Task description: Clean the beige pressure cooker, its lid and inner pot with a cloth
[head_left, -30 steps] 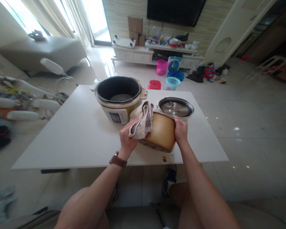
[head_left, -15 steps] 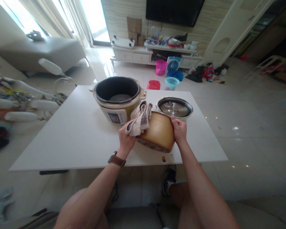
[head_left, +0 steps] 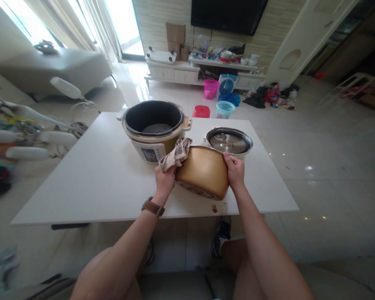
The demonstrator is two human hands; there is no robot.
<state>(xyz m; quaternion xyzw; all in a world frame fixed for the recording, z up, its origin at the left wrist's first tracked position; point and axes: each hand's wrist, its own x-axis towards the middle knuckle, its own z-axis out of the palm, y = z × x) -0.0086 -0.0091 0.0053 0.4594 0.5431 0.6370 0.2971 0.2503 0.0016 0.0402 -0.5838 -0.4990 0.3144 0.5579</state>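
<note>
A gold inner pot (head_left: pixel 203 171) is tilted above the front of the white table (head_left: pixel 90 187), its underside turned partly toward me. My right hand (head_left: pixel 236 170) grips the pot's right side, thumb near the rim. A folded beige cloth with dark patches (head_left: pixel 176 154) is closed in my left hand (head_left: pixel 165 179), against the pot's left side. Behind them stands the pressure cooker body (head_left: pixel 154 121), uncovered, with a control panel on its front. The cooker's lid (head_left: pixel 228 141) lies at the right with its metal inner face up.
Two small items, one a brown sticker-like piece (head_left: pixel 214 208), lie by the table's near edge. Beyond the table are a red stool (head_left: pixel 201 111), a light blue basket (head_left: pixel 225 109) and a pink basket (head_left: pixel 211 89). A fan (head_left: pixel 43 137) with white blades stands left.
My left hand has drawn the cloth down and left along the pot's side, baring more of the gold surface. The right hand and the pot have barely moved.
</note>
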